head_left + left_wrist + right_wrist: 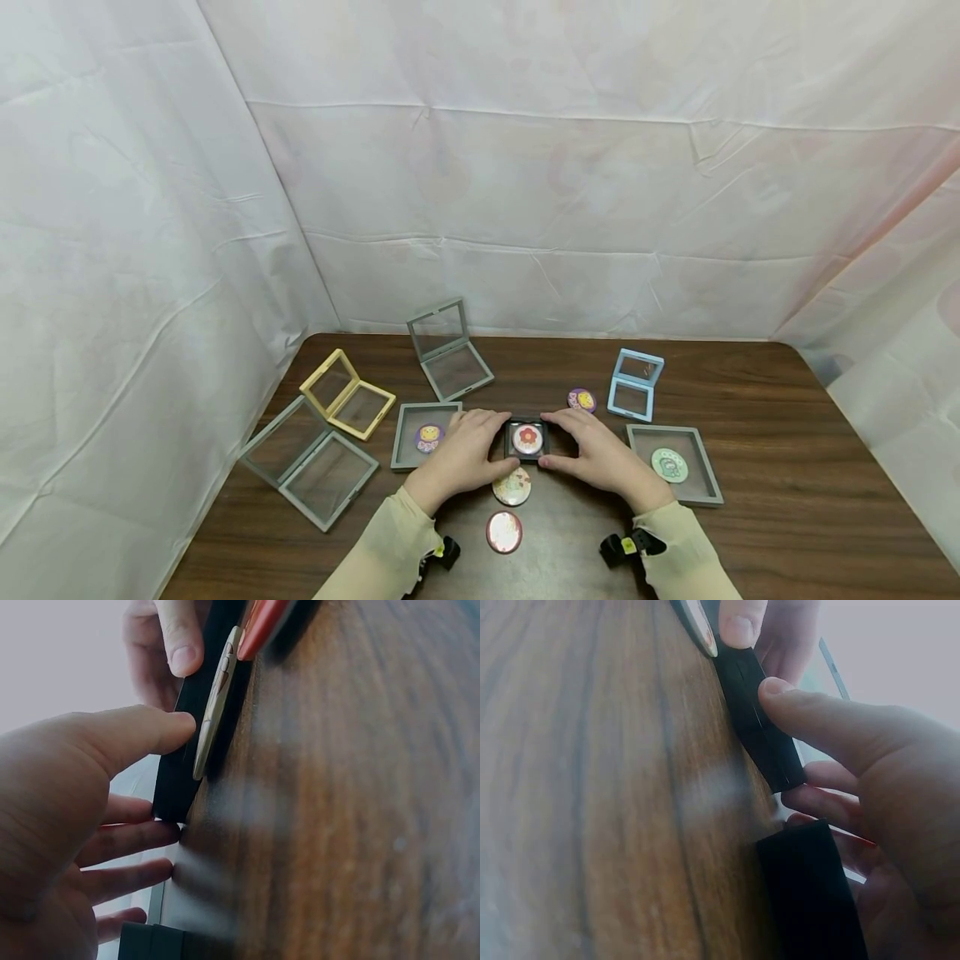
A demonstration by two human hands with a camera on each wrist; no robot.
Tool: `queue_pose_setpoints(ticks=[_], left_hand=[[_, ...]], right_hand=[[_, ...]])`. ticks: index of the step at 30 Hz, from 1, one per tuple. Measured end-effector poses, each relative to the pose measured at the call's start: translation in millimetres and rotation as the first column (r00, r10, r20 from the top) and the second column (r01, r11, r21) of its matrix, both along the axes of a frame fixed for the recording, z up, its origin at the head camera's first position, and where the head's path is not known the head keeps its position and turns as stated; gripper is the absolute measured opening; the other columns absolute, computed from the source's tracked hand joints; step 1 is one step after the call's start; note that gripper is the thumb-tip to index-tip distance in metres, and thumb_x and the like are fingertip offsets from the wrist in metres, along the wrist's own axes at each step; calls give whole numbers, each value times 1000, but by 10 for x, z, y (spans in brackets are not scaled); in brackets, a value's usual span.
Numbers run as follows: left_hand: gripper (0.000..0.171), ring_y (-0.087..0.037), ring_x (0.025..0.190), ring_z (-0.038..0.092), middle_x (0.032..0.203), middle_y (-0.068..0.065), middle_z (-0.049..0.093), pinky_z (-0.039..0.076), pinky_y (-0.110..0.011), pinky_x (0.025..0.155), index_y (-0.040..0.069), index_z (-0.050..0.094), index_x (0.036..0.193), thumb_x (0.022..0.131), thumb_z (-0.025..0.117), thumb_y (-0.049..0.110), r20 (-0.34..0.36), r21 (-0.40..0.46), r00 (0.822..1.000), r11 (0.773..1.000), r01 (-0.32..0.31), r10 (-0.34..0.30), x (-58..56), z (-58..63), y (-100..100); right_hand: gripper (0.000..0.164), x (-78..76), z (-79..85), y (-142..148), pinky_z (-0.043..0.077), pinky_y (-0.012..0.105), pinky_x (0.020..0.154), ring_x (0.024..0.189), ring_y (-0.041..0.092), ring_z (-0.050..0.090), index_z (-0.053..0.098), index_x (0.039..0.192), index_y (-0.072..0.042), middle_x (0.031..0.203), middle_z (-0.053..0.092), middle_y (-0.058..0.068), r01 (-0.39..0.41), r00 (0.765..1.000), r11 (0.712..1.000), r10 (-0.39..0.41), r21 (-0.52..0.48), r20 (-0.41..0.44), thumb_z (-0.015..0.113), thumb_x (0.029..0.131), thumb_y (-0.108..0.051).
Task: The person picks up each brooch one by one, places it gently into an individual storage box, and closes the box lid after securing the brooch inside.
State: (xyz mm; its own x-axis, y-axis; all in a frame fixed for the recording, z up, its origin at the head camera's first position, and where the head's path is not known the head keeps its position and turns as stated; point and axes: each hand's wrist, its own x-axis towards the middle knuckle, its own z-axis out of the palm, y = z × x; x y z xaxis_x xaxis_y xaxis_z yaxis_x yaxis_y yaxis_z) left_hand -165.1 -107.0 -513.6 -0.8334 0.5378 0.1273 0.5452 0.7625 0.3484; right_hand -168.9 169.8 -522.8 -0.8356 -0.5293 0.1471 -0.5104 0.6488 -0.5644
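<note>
A small square black display case (527, 459) sits in front of me, a round badge with a red flower (528, 439) showing in it. On its left side my left hand (468, 450) pinches it between thumb and fingers. My right hand (596, 450) grips the opposite side the same way. Both wrist views show the thumbs on the black case's near edge (176, 765) and fingers behind it. Just below the case lies a cream patterned badge (513, 487), overlapped by my left thumb. Closer to me is a red-rimmed badge (504, 532).
Beside the left hand a grey tray-like frame (405, 458) holds a purple badge (429, 437); another grey frame (708, 483) at right holds a green badge (670, 465). A purple-and-yellow badge (582, 400) lies behind. Opened yellow (378, 417), grey (442, 396) and blue (630, 414) cases stand around.
</note>
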Motion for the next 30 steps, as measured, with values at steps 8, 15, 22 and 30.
queue_pose_setpoints(ticks=[8, 15, 22, 30], left_hand=[[70, -38, 137, 61, 142, -16, 70, 39, -70, 116, 5, 65, 147, 94, 85, 45, -39, 5, 998, 999, -39, 39, -2, 0, 1], [67, -36, 135, 62, 140, -14, 71, 42, -64, 114, 6, 66, 146, 95, 85, 44, -79, -1, 996, 999, -43, 43, -1, -8, 2], [51, -33, 126, 65, 129, -9, 74, 46, -59, 109, 8, 73, 134, 95, 87, 38, -148, 33, 988, 999, -27, 32, -6, -7, 10], [12, -26, 110, 66, 112, -2, 72, 49, -51, 96, 16, 79, 98, 94, 88, 23, -236, 73, 972, 997, 35, -16, 15, 50, 44]], right_hand=[[61, 3, -26, -41, 50, 57, 113, 139, 35, 61, 66, 148, -7, 145, 67, 11, 40, 999, 999, -39, 11, -33, 84, 99, -38], [58, 7, -39, -79, 50, 57, 112, 135, 35, 63, 68, 144, -5, 141, 69, 12, 49, 997, 999, -48, 3, -66, 85, 98, -35], [55, 13, -62, -130, 50, 56, 111, 134, 36, 63, 68, 142, -3, 138, 71, 13, 85, 992, 996, -83, 17, -96, 84, 99, -33], [57, 31, -36, -192, 49, 56, 114, 135, 38, 63, 68, 142, -1, 137, 72, 15, 111, 988, 994, -109, 14, -105, 85, 98, -32]])
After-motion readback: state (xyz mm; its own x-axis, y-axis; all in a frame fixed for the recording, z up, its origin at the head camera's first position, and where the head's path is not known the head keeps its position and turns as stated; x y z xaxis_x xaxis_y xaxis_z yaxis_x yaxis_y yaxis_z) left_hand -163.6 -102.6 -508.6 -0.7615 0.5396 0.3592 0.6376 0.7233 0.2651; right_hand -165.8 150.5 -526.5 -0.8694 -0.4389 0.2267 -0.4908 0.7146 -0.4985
